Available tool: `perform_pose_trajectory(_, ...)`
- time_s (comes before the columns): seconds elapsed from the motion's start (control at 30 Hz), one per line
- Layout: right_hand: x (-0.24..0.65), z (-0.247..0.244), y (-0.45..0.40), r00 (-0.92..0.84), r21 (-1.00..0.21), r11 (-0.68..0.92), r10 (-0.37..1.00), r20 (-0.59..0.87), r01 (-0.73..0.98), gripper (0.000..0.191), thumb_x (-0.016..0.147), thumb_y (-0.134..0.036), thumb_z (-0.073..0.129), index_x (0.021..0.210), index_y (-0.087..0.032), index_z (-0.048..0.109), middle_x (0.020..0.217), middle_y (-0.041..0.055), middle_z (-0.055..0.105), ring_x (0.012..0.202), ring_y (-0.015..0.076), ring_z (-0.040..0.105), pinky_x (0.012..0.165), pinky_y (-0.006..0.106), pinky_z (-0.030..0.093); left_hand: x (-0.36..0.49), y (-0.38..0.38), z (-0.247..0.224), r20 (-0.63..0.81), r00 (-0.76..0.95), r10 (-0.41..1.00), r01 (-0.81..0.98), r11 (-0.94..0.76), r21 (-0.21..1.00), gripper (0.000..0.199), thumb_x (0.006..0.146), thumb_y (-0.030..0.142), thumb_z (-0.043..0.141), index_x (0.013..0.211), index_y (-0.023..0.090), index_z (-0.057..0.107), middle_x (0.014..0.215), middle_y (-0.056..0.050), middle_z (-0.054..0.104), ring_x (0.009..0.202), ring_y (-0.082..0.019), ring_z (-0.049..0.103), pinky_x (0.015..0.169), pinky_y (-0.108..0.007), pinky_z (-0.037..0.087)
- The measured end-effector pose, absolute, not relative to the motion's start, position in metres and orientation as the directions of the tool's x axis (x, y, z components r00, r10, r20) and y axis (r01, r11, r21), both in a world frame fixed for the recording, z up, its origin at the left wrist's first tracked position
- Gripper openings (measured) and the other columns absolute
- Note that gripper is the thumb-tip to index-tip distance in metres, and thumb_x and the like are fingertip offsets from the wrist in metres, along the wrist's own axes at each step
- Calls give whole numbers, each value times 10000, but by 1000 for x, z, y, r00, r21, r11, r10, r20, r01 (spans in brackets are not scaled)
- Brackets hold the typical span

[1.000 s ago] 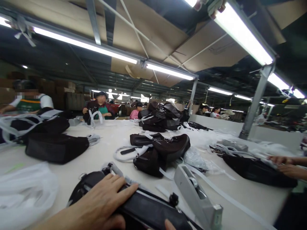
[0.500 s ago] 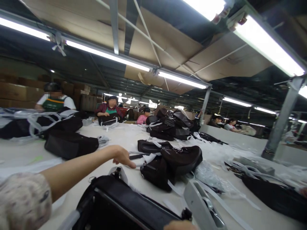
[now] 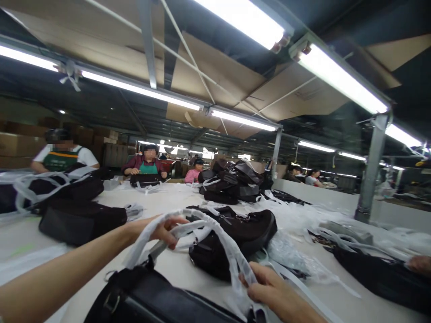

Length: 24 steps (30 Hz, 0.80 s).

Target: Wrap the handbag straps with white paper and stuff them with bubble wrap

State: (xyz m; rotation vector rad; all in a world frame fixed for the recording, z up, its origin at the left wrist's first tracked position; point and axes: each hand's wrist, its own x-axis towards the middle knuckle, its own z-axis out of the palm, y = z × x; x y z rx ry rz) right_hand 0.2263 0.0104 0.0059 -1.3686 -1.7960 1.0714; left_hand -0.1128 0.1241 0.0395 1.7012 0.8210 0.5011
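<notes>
A black handbag [image 3: 161, 296] lies in front of me at the bottom of the view. Its handle [image 3: 224, 231], wrapped in white film, arches up over the bag. My right hand [image 3: 272, 287] pinches the right side of this handle between thumb and fingers. At the left of the arch, my left hand [image 3: 164, 231] has its fingers curled round a white-wrapped handle part; the wrap partly covers the hand. Just beyond, another black bag [image 3: 252, 229] with white wrapping rests on the white table [image 3: 134, 229].
Black bags are piled at the back [image 3: 232, 179]. A dark bag [image 3: 81, 220] stands at the left. Crumpled clear plastic [image 3: 289, 253] lies to the right. At the right edge, another person's hand [image 3: 420, 264] touches a black bag [image 3: 373, 273]. Several people sit across the table.
My right hand has come up from the bottom edge and holds the handle. My left hand now curls round a handle part, and the wrapped handle stands raised above the bag. The view has shifted right.
</notes>
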Motion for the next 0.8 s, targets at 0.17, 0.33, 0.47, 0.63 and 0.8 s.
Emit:
perform_pose_trajectory(0.17, 220, 29, 18, -286, -993, 37, 958, 4, 112, 260, 509, -219, 578, 758, -169, 632, 633, -34, 511, 637, 131, 443, 617, 248, 317, -128, 101, 60, 16, 662, 749, 6, -27, 1000, 476, 722, 471, 707, 1063, 146, 636, 751, -13, 632, 700, -189, 619, 809, -404, 528)
perform_pose_trajectory(0.33, 223, 39, 31, -291, -1000, -6, 957, 0, -20, 235, 479, -215, 610, 710, -168, 603, 590, -53, 485, 552, 99, 423, 554, 230, 329, -134, 82, 72, 41, 742, 669, -17, -43, 999, 561, 713, 577, 729, 1051, 147, 610, 828, -77, 707, 659, -195, 627, 662, -333, 512)
perform_pose_trajectory(0.47, 224, 35, 42, -89, -826, 339, 937, 337, 451, 293, 599, -266, 598, 888, -214, 581, 744, 0, 619, 674, 185, 582, 640, 303, 443, -123, 58, 86, 38, 692, 721, 153, -198, 968, 447, 677, 283, 790, 1067, 172, 601, 666, 55, 587, 543, -112, 528, 533, -223, 441)
perform_pose_trajectory(0.63, 193, 74, 44, -157, -101, 429, 526, 836, 898, 841, 764, -338, 584, 1526, -194, 258, 1438, 182, 517, 1290, 390, 518, 1004, 550, 438, -110, 47, 98, 46, 700, 712, 235, -291, 927, 313, 745, 310, 672, 1013, 163, 605, 621, 70, 510, 527, -105, 479, 505, -216, 405)
perform_pose_trajectory(0.8, 172, 144, 44, -273, -168, 543, 637, 721, 823, 431, 836, -371, 498, 1212, -204, 625, 898, 90, 757, 794, 300, 724, 714, 398, 544, -106, 25, 110, 265, 588, 764, 276, -497, 823, 440, 770, 371, 671, 1147, 153, 606, 888, -24, 637, 816, -216, 618, 737, -318, 510)
